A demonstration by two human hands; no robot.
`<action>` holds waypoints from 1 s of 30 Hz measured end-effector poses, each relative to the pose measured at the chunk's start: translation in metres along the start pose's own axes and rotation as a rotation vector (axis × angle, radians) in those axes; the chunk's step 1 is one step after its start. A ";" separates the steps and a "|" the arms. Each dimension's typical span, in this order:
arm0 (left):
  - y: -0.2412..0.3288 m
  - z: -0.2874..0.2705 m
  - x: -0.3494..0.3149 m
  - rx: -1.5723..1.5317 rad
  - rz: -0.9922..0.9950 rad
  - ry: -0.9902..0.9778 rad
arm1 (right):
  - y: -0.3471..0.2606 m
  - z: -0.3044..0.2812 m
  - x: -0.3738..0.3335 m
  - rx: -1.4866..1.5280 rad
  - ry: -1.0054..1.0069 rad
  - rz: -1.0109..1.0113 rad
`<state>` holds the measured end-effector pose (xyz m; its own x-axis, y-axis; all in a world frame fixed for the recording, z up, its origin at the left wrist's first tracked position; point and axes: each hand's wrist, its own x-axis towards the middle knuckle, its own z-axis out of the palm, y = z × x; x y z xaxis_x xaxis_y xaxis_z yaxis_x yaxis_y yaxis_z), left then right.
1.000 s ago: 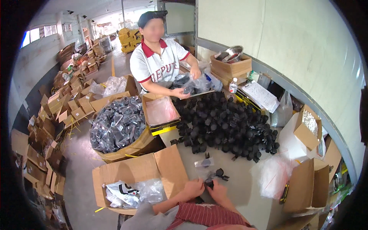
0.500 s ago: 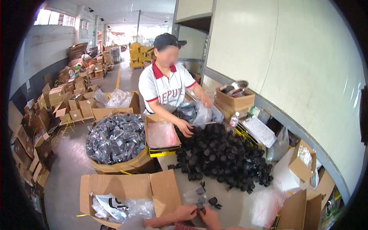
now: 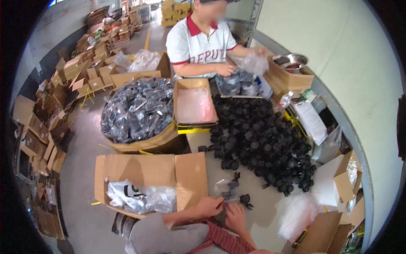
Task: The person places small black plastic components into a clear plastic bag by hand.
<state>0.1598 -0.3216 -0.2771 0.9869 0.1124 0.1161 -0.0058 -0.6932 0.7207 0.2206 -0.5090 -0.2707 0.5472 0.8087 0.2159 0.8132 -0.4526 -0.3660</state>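
Close to the table's near edge, my left hand (image 3: 210,207) and my right hand (image 3: 235,216) meet with fingers closed at the edge of a small clear plastic bag (image 3: 221,187). A dark piece shows in or against the bag; which of the two I cannot tell. Just right of the bag lies a loose black plastic part (image 3: 245,200), near my right hand. Beyond my hands spreads a large heap of black plastic parts (image 3: 262,139). Flat clear bags (image 3: 298,216) are stacked to the right of my right hand.
Across the table a co-worker (image 3: 203,46) handles clear bags. A shallow box (image 3: 195,106) stands left of the heap, beside a big round container of bagged parts (image 3: 139,110). An open carton (image 3: 148,167) sits at my left, and another carton (image 3: 321,233) at my right.
The whole view has tilted downward, so things sit higher or shift rightward. The co-worker's near hand has left the heap, and the other lifts a clear bag. My hands stay together at the small bag.
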 end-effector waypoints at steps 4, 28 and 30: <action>0.020 -0.035 0.027 0.038 0.009 -0.091 | 0.001 0.001 0.015 -0.160 0.073 -0.151; 0.032 -0.055 0.000 0.261 -0.029 -0.171 | -0.034 0.002 0.019 -0.176 0.007 -0.469; 0.033 -0.054 -0.006 0.218 -0.057 -0.116 | -0.032 0.007 0.014 -0.215 -0.043 -0.504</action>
<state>0.1454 -0.3067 -0.2176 0.9966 0.0821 -0.0091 0.0732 -0.8268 0.5578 0.2008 -0.4806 -0.2619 0.0743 0.9577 0.2780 0.9972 -0.0681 -0.0320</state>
